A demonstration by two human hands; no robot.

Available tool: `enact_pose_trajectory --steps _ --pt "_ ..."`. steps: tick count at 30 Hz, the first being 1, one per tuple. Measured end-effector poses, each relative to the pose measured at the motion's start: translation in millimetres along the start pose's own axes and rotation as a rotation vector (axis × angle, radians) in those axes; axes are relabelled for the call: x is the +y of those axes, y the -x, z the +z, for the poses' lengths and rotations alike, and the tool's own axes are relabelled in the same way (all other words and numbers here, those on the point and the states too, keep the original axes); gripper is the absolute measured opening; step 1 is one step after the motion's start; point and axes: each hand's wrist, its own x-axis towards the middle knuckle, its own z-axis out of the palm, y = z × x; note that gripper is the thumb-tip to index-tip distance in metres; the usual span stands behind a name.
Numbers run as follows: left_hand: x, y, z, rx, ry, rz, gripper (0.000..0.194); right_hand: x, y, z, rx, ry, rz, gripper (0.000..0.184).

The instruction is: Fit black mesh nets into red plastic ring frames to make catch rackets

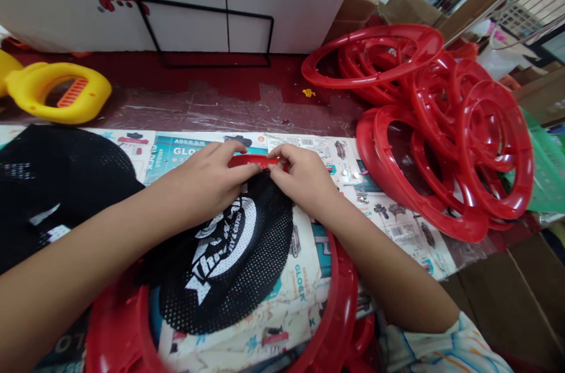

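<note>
Black printed mesh (265,267) over opening of red plastic ring (345,290), top edge at red rim (251,159); left hand (214,176) half-curled, thumb and fingers gripping rim; right hand (304,176) pinched closed on mesh edge; red rings (524,149) heaped right, yellow plastic handle (99,93) left

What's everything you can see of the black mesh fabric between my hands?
The black mesh fabric looks thin and limp, dotted with small holes. White lettering and a curved band are printed on it, partly hidden. It drapes over the opening of a red plastic-looking ring, above a printed sheet. Its top meets the ring's far rim, where the right hand pinches it and the left hand partly covers it.
</note>
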Motion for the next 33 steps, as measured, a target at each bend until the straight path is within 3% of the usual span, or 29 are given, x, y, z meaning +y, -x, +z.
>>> enact_pose_trajectory --steps 14,33 --pt "-6.1 -0.4 -3.2 -0.067 0.084 0.04 0.042 -3.1 3.3 1.2 0.012 0.03 -0.024 0.018" --pt "-0.1 -0.3 -2.0 -0.001 0.054 0.01 0.038 4.4 2.0 0.7 0.069 -0.062 -0.091 0.017"
